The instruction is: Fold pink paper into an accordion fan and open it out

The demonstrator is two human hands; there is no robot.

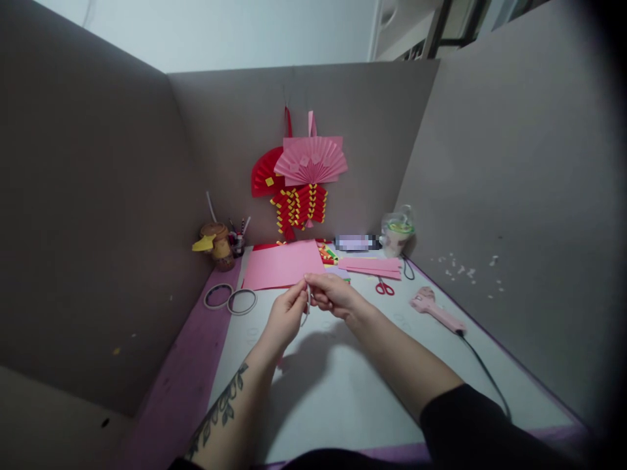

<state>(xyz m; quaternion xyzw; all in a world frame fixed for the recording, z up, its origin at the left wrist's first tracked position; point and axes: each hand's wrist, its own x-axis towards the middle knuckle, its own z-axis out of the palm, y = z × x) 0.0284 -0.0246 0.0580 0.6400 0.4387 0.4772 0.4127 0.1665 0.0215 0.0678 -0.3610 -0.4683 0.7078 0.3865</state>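
My left hand [288, 308] and right hand [336, 295] pinch a thin pale strip [309, 300] between closed fingers [319, 281]; uneven tugging might crease or tear it.

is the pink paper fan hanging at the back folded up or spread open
Spread open: the pink paper fan shows its pleats fanning out from the bottom middle into a wide arc.

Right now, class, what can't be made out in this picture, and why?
All in the head view:
Thin strip, its full shape: left hand and right hand cover part.
Far end of the cord from the pink tool: behind the black sleeve.
Pixelated item at the back: surface blurred out.
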